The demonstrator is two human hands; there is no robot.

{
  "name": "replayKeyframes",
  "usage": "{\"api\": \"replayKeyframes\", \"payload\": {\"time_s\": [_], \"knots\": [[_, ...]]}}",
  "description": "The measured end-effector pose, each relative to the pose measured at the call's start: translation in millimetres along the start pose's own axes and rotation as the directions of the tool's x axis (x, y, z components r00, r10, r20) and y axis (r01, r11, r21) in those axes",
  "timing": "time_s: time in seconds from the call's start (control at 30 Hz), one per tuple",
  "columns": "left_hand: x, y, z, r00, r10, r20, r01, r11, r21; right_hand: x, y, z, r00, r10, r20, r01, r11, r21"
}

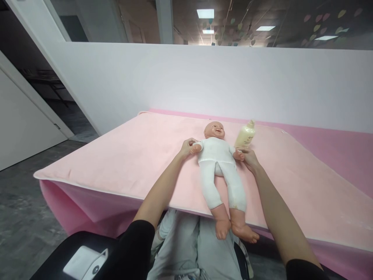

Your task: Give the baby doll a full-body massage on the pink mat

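A baby doll [219, 151] with a white cloth body lies on its back on the pink table, its head away from me and its bare feet hanging past the front edge. My left hand [188, 147] is closed on the doll's arm at the left, close to its small plastic hand. On the other side, my right hand [250, 158] grips the doll's other arm near the wrist. My fingertips are partly hidden behind the doll's arms. Just beyond my right hand is a pale yellow pump bottle [244, 135], tilted to the right.
A light pink cloth [116, 155] covers the table over a darker pink one [344, 155]. Behind it rises a white wall [204, 77] with glass above. A white device [84, 262] rests on a black seat at lower left. A door [26, 116] stands at far left.
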State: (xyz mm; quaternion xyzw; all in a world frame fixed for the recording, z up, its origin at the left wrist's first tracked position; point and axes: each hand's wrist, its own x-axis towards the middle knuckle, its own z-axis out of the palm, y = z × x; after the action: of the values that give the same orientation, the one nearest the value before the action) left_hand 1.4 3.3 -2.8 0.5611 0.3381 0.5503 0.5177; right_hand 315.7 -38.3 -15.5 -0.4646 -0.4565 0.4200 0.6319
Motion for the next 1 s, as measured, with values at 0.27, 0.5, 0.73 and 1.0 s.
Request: {"api": "replayKeyframes", "payload": {"time_s": [0.27, 0.5, 0.73, 1.0], "knots": [[7.0, -9.3, -5.1, 1.0, 0.001, -0.01, -0.001, 1.0, -0.024, 1.5, 5.0, -9.7, 0.999, 0.012, 0.042, -0.008, 0.996, -0.089], [1.7, 1.0, -1.5, 0.996, -0.083, 0.019, 0.084, 0.996, -0.032, -0.9, -4.0, -2.2, 1.0, 0.012, -0.014, -0.013, 0.999, -0.046], [8.2, -12.7, -1.9, 0.994, 0.098, 0.044, -0.106, 0.961, 0.255, 6.1, 4.4, 9.3, 0.997, -0.071, 0.005, 0.069, 0.949, -0.308], [11.4, -8.5, 16.5, 0.986, 0.078, -0.144, 0.07, 0.596, 0.8, 17.1, 9.2, 24.2, 0.975, -0.212, -0.072, 0.096, 0.683, -0.724]]}}
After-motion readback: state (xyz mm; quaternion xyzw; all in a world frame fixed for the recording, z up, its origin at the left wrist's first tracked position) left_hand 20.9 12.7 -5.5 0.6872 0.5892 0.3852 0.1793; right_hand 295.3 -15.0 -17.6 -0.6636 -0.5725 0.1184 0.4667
